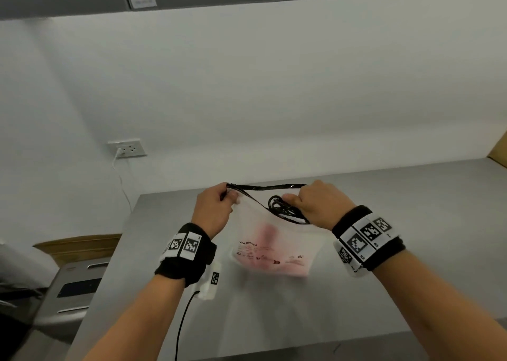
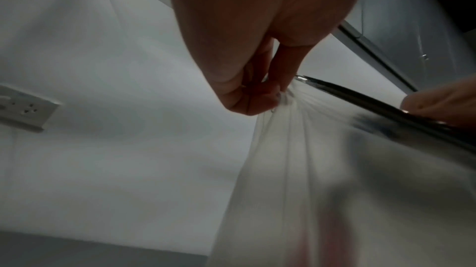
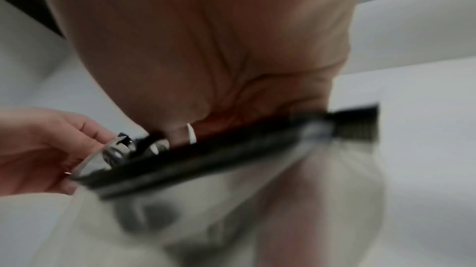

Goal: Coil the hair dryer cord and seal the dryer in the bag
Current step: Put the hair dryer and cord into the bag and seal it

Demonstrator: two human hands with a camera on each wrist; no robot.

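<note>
My left hand (image 1: pixel 212 209) and right hand (image 1: pixel 319 205) each pinch one end of the bag (image 1: pixel 274 240) mouth above the worktop (image 1: pixel 384 292) centre. The coiled cord (image 1: pixel 282 207) sits inside. Sealing step: next, press the black closure strip (image 1: pixel 267 187) shut end to end.

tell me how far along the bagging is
Done, it seems: a coiled cord sits inside the bag, with a pink shape, likely the dryer, blurred behind the plastic. In hand: the left hand and right hand pinch the two ends of the black zip strip. Left: the mouth gapes, so it needs pressing shut.
</note>
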